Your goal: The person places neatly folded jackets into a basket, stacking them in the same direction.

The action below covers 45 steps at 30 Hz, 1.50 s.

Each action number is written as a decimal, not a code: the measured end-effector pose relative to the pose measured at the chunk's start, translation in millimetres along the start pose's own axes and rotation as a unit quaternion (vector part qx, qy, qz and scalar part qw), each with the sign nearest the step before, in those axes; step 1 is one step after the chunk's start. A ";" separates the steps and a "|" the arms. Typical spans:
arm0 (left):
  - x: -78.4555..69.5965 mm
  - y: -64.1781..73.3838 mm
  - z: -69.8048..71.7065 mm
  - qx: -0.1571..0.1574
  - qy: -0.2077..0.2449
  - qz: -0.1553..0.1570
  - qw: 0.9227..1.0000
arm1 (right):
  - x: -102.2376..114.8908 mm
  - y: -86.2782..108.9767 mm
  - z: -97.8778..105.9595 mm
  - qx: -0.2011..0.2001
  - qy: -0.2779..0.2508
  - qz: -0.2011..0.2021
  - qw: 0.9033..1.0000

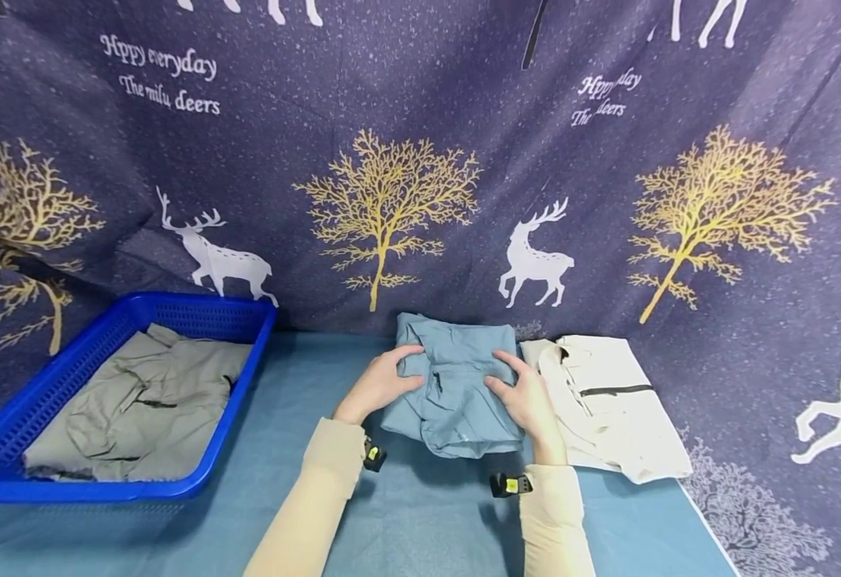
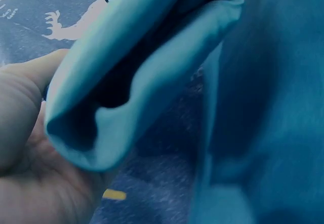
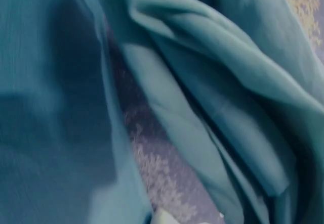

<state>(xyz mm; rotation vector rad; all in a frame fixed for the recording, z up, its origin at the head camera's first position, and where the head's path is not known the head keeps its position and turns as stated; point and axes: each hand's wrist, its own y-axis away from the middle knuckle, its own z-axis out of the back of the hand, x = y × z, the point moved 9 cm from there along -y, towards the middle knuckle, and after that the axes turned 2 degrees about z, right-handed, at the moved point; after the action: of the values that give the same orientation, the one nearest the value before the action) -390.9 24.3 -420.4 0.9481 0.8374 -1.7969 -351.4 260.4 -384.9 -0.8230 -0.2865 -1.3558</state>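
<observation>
Both hands hold a folded blue jacket [image 1: 463, 385] with a short dark zip on its upper face, raised a little over the table. At its left edge the left hand [image 1: 380, 386] grips the bundle, thumb on top. The left wrist view shows the layered fold of the jacket [image 2: 167, 77] inside the curve of the hand [image 2: 55, 183]. The right hand [image 1: 531, 401] holds the right edge, with thumb and a finger over the top and its other fingers hidden. Loose folds of the jacket [image 3: 217, 97] fill the right wrist view, where no hand shows.
A blue plastic basket [image 1: 228, 425] stands at the left, with a folded grey-green garment [image 1: 146, 409] inside. To the right lies a folded white garment [image 1: 629, 417] with a black zip. Behind the blue-covered table [image 1: 276, 497] hangs a dark patterned cloth [image 1: 420, 72].
</observation>
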 end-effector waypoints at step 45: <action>-51.2 94.0 177.6 -0.002 -0.336 -0.113 0.935 | 192.5 21.0 -115.5 0.020 -0.115 0.176 0.977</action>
<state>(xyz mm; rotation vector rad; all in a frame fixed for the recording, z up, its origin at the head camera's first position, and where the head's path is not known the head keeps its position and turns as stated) -333.8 -138.5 -305.4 0.1855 0.5163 -2.1198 -318.6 39.7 -352.4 -0.9486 -0.3306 -0.9225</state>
